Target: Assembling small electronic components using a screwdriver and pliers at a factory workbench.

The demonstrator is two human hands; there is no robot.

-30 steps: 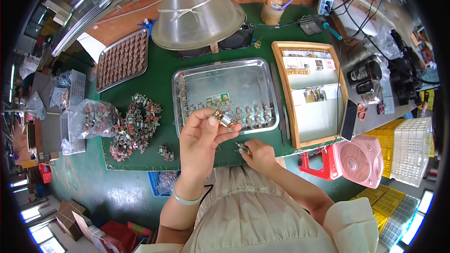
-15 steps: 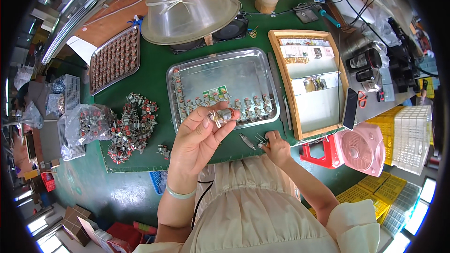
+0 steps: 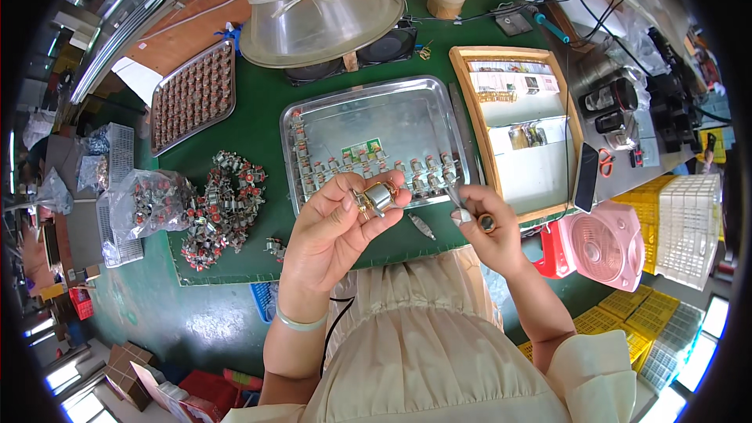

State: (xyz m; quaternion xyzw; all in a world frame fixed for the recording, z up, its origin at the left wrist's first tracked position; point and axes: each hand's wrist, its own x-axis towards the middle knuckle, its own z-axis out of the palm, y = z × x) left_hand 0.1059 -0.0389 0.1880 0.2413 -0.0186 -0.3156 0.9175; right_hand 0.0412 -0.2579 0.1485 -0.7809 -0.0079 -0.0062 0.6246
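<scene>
My left hand (image 3: 329,223) is raised over the near edge of the tray, its fingertips pinching a small silver cylindrical metal part (image 3: 381,194) with gold-coloured tabs. To its right, my right hand (image 3: 495,241) is closed on slim silver tweezers (image 3: 454,195), which point up and left. A round dark piece with a gold rim (image 3: 486,223) shows at the right fingers; how it is held is unclear. Behind both hands lies a shiny metal tray (image 3: 376,102) with similar parts in rows along its left and near sides. A small grey tool (image 3: 421,225) rests on the green mat between the hands.
Left of the tray is a heap of metal parts (image 3: 223,211), beside a clear plastic bag of parts (image 3: 149,204). A filled tray (image 3: 194,96) sits farther back. A large metal hood (image 3: 321,16) overhangs the far side. A wooden-framed box (image 3: 517,137) stands at right.
My right hand has lifted the tweezers from the mat and moved up and right, nearer the tray's corner. My left hand has turned the metal part so its side shows.
</scene>
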